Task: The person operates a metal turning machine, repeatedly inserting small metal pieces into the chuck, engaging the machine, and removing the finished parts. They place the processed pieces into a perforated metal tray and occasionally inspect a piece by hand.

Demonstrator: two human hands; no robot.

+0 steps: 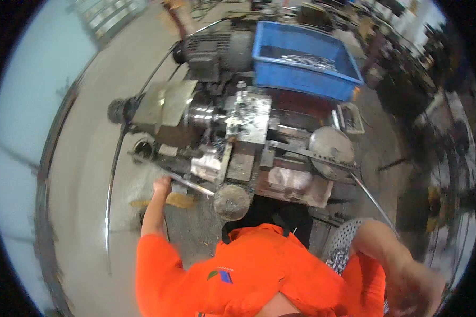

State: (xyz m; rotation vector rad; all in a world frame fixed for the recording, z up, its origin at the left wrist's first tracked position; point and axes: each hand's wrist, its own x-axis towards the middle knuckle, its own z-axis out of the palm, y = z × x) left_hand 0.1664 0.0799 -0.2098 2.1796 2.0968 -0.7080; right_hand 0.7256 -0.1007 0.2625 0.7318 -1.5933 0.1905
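Note:
My left hand is closed in a fist at the left front of a small lathe. It is just beside a metal lever rod; what it grips, if anything, is hidden. On the right, my bent arm comes back toward me, and my right hand is smeared by motion near the lower right rim, so its fingers cannot be made out. Below that forearm stands a perforated basket holding shiny metal pieces. Ahead of me are the lathe's chuck and its chip-strewn tool slide.
A blue bin with small metal parts stands behind the lathe, next to a motor. Round handwheels jut toward me. A long bar slants out at the right. A brush lies low by my left forearm.

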